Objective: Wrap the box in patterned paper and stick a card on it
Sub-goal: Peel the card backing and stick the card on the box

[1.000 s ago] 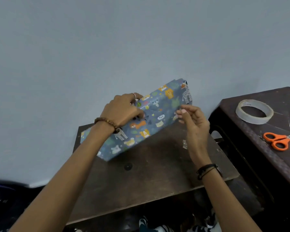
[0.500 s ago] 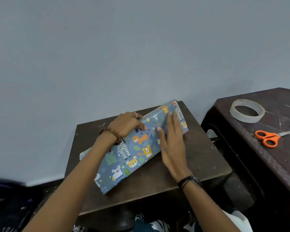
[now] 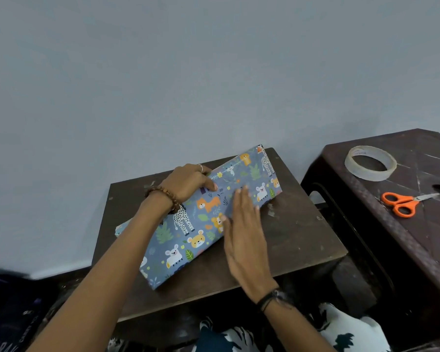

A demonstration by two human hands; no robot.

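One wrapped box [image 3: 203,214] (animal-print paper) lies flat, left hand [image 3: 188,182] gripping, right hand [image 3: 241,224] pressing open-fingered.

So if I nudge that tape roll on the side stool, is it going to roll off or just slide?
The tape roll lies flat on its side on the dark stool, so a nudge should probably slide it rather than roll it. It is a thin hollow ring, so likely light and quick to skid. The stool's top looks scuffed and grooved, which may slow it.

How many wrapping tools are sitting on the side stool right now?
2: a tape roll near the far edge of the dark stool, and orange-handled scissors nearer the camera, apart from it. Part of the stool runs out of frame, so more may be hidden.
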